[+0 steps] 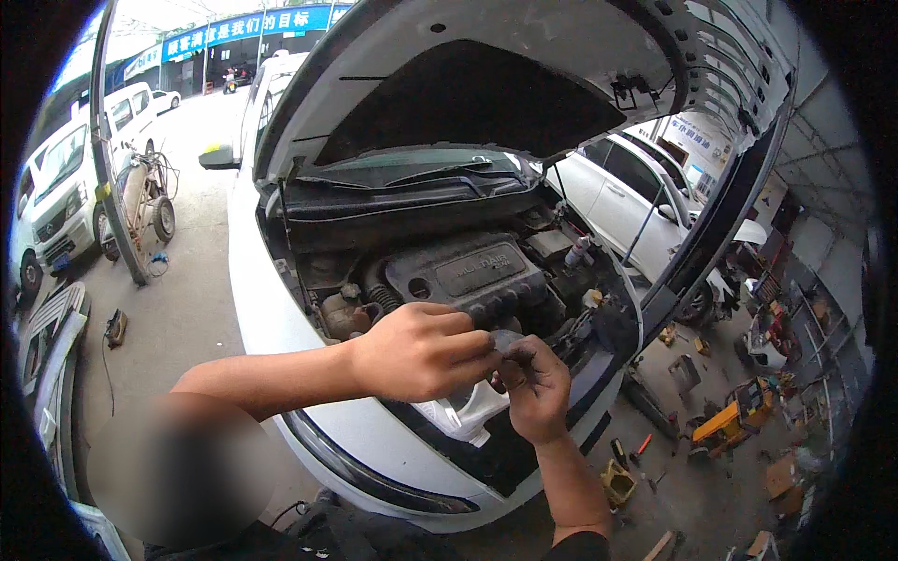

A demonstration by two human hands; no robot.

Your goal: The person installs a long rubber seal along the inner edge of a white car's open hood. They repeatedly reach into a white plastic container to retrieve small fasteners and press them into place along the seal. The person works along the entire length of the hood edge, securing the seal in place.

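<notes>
My left hand (426, 353) is closed in a pinch over the front of the open engine bay, knuckles up. Facing it, my right hand (538, 388) also pinches, thumb and fingertips darkened with grime. Their fingertips meet around a small greyish piece (506, 340), too small to name and partly covered by the fingers. Just below the hands, a white moulded part (460, 418) shows at the car's front edge; whether either hand touches it I cannot tell. Behind them lies the dark engine cover (486, 271).
The raised hood (468, 103) hangs above the bay of the white car (374, 449). A spray bottle (578, 251) stands at its right side. Tools, a yellow machine (734, 416) and loose parts litter the right floor. A metal post (105, 168) and body panels (61, 346) are left.
</notes>
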